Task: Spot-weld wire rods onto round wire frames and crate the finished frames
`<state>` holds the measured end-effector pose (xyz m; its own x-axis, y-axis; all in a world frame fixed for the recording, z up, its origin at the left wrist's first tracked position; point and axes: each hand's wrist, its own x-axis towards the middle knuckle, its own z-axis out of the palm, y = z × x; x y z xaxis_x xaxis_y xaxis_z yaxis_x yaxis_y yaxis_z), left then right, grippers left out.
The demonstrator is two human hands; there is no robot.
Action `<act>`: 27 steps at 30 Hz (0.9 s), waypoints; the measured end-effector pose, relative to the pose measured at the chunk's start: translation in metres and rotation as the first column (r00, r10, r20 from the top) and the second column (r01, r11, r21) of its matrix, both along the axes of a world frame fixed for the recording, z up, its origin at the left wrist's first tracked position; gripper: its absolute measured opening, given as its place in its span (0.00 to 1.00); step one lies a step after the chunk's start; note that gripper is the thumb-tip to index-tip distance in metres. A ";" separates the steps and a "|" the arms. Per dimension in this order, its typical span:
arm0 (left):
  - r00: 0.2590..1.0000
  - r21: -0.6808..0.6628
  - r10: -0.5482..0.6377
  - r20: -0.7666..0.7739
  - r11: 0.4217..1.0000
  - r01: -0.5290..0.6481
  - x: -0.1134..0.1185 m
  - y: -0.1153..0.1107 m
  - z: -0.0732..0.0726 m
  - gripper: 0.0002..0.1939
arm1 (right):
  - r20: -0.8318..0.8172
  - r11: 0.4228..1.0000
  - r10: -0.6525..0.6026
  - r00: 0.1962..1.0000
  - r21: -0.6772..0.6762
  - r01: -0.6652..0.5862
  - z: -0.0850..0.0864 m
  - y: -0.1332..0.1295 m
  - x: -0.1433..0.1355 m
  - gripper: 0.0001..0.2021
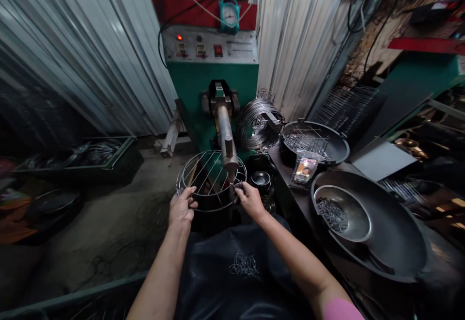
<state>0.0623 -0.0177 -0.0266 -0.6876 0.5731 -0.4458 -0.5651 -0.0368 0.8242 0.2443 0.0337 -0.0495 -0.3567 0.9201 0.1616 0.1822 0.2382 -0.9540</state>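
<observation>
A round wire rack point(210, 195) with parallel bars across it and a second ring below lies level under the upper arm point(225, 138) of a green spot welder point(189, 80). My left hand point(183, 206) is closed on the rack's near left rim, thumb on top. At the right side of the rack, just under the electrode tip point(231, 177), my right hand point(249, 199) has its thumb and fingers pinched together. Whatever lies between those fingertips is too small to make out. Several small bent wire pieces point(245, 265) rest on the dark apron point(214, 252) over my lap.
A wire coil point(259, 126) hangs right of the welder's arm. Farther right stand a pan of wire parts point(312, 138) and a large wok point(395, 232) holding a metal bowl point(354, 213) of small pieces. A green bin point(123, 157) stands left on the floor.
</observation>
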 end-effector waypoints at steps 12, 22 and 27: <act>0.998 -0.051 0.067 -0.003 0.996 -0.067 0.000 0.003 -0.004 0.20 | -0.202 0.975 -0.139 0.970 -0.200 0.098 -0.006 -0.009 0.022 0.13; 0.993 -0.044 0.121 0.002 0.992 -0.121 0.011 -0.003 -0.004 0.19 | 0.300 0.973 -0.019 0.954 -0.212 0.086 -0.068 -0.063 0.124 0.15; 0.999 -0.121 -0.021 0.050 0.992 0.027 0.004 -0.020 0.002 0.15 | 0.439 0.994 0.044 0.897 -0.109 0.005 -0.091 -0.092 0.144 0.16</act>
<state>0.0662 -0.0372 -0.0242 -0.6500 0.5287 -0.5459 -0.6039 0.0766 0.7933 0.3888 -0.0583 -0.1401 -0.3871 0.9152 -0.1123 0.5855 0.1499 -0.7967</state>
